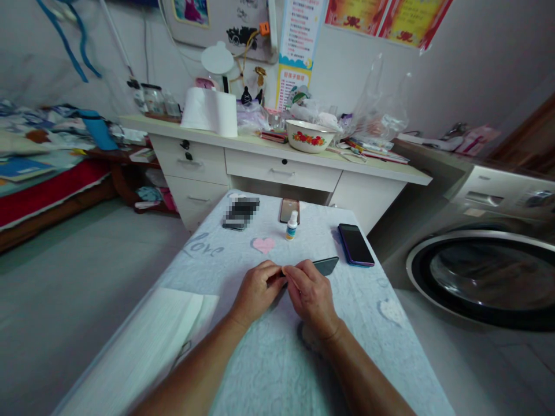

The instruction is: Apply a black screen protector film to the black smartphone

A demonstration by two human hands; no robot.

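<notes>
My left hand [259, 293] and my right hand [313, 297] meet over the middle of the cloth-covered table, fingertips together. A dark, flat, phone-like slab [326, 266] shows behind my right hand, with a dark bit of it between the hands. The left fingers are closed at its near-left end. My right thumb and fingers are pinched at the same spot; whatever lies in that pinch is too small to make out. Beyond the hands stands a small white spray bottle [292, 226] with a blue and yellow label. Behind it lies a phone or phone case [289, 210].
A dark-screened phone [356, 245] lies at the table's right side. At the far left is a pixelated dark item [241, 212]. Folded white cloth or paper [160, 323] covers the near left. A white desk [281, 173] stands behind, a washing machine [485, 242] to the right.
</notes>
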